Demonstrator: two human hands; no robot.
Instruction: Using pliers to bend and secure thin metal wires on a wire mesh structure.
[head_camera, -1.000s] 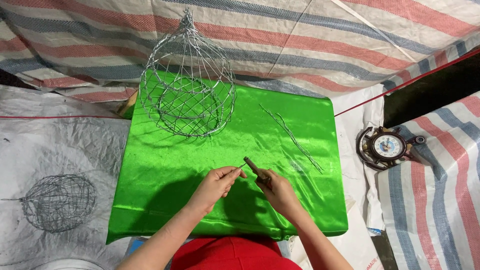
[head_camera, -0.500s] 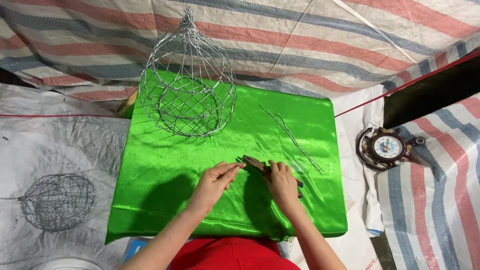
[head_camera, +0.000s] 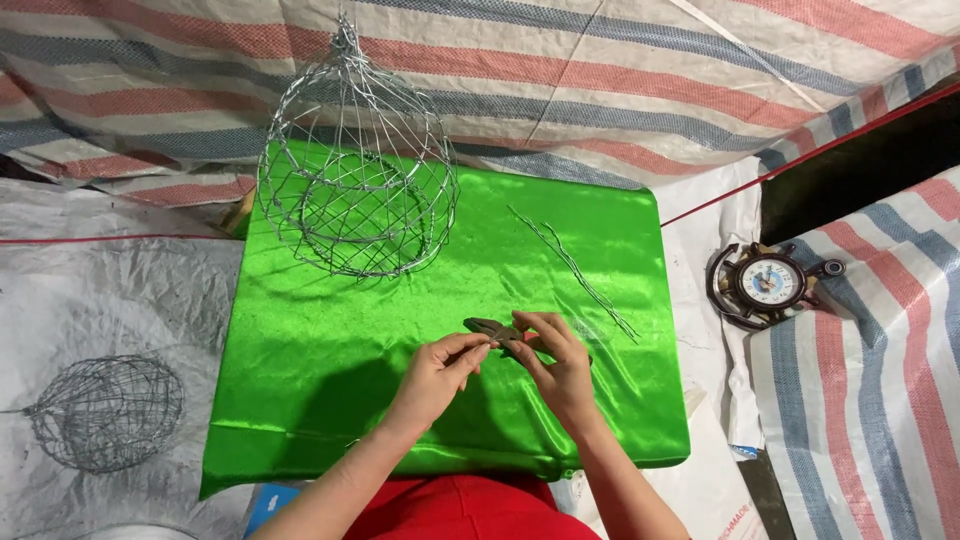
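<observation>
Pliers (head_camera: 492, 330), dark and small, lie low over the middle of the green satin cloth (head_camera: 330, 380) that covers the surface. The right hand (head_camera: 556, 362) is closed around their handles, fingers curled over the top. The left hand (head_camera: 440, 368) meets the nose of the pliers from the other side, thumb and forefinger pinched together there; they may be holding a fine piece of wire, but it is too thin to make out. Both forearms reach in from the bottom edge, above a red garment (head_camera: 470, 510).

A bundle of thin wire strands (head_camera: 575, 268) lies on the cloth just to the right of the hands, running diagonally from the upper middle toward the right edge. At the far left corner of the cloth stands a domed wire-mesh cage (head_camera: 355, 190), upright, its wires gathered to a point at the top. Well apart on the left, off the cloth, a darker round wire cage (head_camera: 105, 412) rests on grey sheeting. To the right of the cloth sits a small clock (head_camera: 768, 284) in a dark ship's-wheel frame. Striped tarpaulin (head_camera: 600, 70) forms the backdrop behind.
</observation>
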